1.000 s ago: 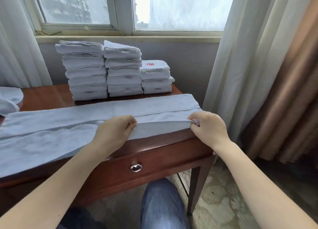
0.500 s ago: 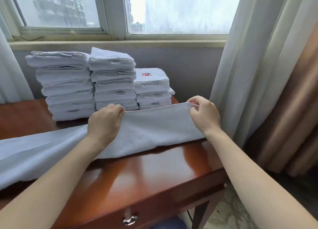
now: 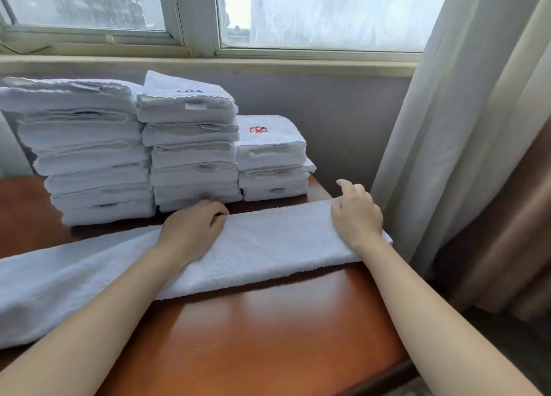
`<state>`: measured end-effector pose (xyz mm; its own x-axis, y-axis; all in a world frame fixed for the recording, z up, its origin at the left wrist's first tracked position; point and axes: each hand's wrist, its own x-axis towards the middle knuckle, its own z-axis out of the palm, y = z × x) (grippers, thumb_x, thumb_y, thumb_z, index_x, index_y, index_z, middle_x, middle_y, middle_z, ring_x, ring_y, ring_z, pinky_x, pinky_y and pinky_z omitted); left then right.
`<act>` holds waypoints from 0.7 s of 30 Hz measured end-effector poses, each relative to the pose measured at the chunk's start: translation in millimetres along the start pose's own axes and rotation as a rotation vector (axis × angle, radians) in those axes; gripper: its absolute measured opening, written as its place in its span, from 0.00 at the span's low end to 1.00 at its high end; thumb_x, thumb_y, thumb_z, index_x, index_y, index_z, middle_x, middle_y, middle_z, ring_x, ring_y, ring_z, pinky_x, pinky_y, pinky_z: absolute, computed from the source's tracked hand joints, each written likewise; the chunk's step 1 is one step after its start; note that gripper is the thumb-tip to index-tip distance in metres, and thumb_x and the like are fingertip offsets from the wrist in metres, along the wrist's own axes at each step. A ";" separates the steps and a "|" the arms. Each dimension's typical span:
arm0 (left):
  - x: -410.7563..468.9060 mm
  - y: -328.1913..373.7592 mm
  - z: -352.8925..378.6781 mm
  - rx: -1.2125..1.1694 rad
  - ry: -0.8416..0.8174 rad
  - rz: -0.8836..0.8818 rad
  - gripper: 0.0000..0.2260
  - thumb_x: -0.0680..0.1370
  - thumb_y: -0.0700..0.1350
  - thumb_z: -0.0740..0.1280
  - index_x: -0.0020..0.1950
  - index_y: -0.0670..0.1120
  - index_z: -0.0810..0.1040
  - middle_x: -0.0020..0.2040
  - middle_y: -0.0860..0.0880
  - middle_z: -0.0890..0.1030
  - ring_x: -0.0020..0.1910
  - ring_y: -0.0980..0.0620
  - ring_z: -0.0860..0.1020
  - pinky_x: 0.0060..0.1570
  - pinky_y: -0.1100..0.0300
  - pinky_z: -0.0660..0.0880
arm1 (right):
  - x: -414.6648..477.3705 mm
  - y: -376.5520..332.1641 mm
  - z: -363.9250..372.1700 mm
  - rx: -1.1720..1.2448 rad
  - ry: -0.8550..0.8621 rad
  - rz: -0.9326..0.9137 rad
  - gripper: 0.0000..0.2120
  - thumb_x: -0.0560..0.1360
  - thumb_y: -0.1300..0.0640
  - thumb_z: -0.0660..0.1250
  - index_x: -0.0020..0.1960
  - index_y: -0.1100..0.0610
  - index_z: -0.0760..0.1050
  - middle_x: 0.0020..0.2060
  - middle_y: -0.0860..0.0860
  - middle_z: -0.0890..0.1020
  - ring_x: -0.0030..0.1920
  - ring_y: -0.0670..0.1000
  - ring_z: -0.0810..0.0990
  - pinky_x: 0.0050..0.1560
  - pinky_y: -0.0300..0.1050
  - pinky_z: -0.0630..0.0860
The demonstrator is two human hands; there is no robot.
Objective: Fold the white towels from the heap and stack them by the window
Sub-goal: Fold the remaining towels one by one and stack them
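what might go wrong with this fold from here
1. The left hand grips the towel close to the middle stack. Pushing further may nudge that stack, and its top towel already sits tilted.
2. The towel's end under the right hand pokes past the table edge and might slide off.

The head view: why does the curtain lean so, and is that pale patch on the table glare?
Head view: the wide-angle lens likely tilts the curtain; same view: yes, daylight from the window reflects softly off the polished table, and its panes look washed out.
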<state>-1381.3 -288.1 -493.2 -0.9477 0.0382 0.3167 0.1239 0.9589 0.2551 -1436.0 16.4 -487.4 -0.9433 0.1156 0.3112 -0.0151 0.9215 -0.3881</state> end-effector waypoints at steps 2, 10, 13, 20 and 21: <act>-1.5 2.9 0.2 -0.013 0.000 -0.021 0.10 0.82 0.51 0.58 0.58 0.55 0.78 0.54 0.55 0.79 0.45 0.54 0.76 0.40 0.58 0.68 | -0.1 -1.4 -1.8 -0.048 0.053 -0.006 0.27 0.77 0.61 0.58 0.76 0.52 0.62 0.65 0.55 0.71 0.62 0.59 0.71 0.59 0.54 0.68; -17.4 23.1 -6.4 0.015 -0.006 -0.103 0.13 0.83 0.50 0.55 0.60 0.53 0.78 0.53 0.52 0.78 0.46 0.52 0.77 0.45 0.54 0.74 | -46.9 -49.0 -10.5 0.190 0.084 -0.300 0.15 0.74 0.62 0.65 0.59 0.52 0.80 0.57 0.48 0.81 0.62 0.53 0.75 0.64 0.49 0.61; -27.1 31.8 -12.4 0.064 -0.042 -0.097 0.14 0.84 0.51 0.54 0.63 0.52 0.76 0.56 0.50 0.77 0.51 0.49 0.76 0.49 0.52 0.74 | -72.5 -73.9 -8.0 0.254 -0.031 -0.388 0.16 0.76 0.60 0.64 0.62 0.50 0.79 0.60 0.46 0.80 0.64 0.50 0.73 0.66 0.45 0.60; -72.9 -3.0 -60.6 0.302 -0.030 -0.068 0.17 0.81 0.56 0.58 0.68 0.54 0.71 0.61 0.52 0.79 0.58 0.48 0.77 0.52 0.54 0.67 | -111.6 -129.5 -14.6 0.362 -0.125 -0.500 0.18 0.77 0.60 0.64 0.65 0.51 0.77 0.61 0.47 0.80 0.65 0.50 0.73 0.66 0.44 0.66; -79.6 -9.0 -66.5 0.314 -0.034 -0.060 0.17 0.80 0.57 0.58 0.67 0.54 0.72 0.60 0.52 0.79 0.58 0.49 0.77 0.52 0.54 0.67 | -114.4 -134.4 -14.9 0.363 -0.138 -0.513 0.18 0.77 0.60 0.64 0.65 0.51 0.77 0.62 0.47 0.79 0.65 0.49 0.73 0.66 0.44 0.66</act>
<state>-1287.4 -318.4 -460.0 -0.9606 -0.0170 0.2775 -0.0246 0.9994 -0.0238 -1321.2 -115.1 -457.9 -0.8197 -0.3777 0.4307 -0.5646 0.6597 -0.4960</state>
